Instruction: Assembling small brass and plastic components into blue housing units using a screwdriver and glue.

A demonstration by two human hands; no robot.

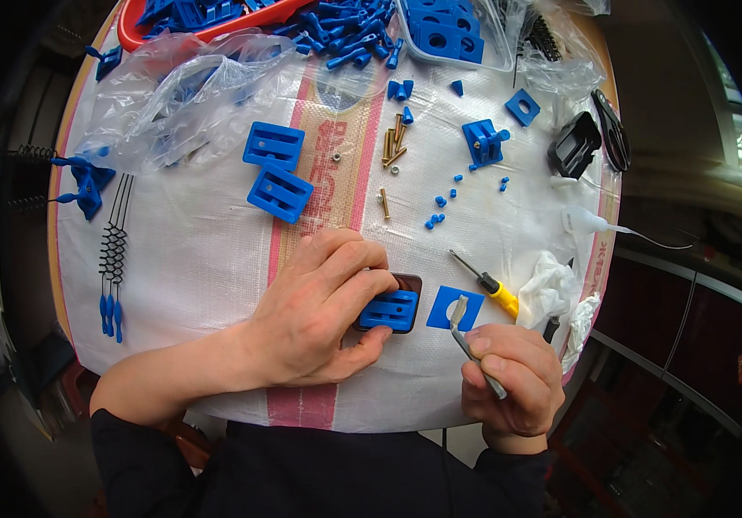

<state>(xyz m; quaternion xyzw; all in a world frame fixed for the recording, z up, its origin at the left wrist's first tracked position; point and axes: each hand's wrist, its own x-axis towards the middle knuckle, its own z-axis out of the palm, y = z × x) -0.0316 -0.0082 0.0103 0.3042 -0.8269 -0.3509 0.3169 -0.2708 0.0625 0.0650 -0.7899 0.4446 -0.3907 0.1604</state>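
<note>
L hand point(315, 306) is curled over a blue plastic rect. block w/ long slots point(388, 309), thumb at the near edge, fingertips at the far edge: grasping it, though how firmly can't tell. R hand point(518, 375) is closed round a slim grey metal tool w/ a pale tip point(480, 358), thumb & fingers pinching the shaft.

Key relation: block sits btwn the hands, just right of L palm; its long axis runs approx. left-right, slightly tilted, one end facing the tool side. L hand is nearer, in contact; R hand is apart from it, off to the right & closer to the body. Block is on a dark flat rect. base point(409, 283). Tool tip is at/over the round hole of a thin blue square plate point(440, 306), just right of the base; touching or not, can't tell. Yellow-&-black screwdriver point(497, 293) lies just beyond the plate, to the right.
</note>
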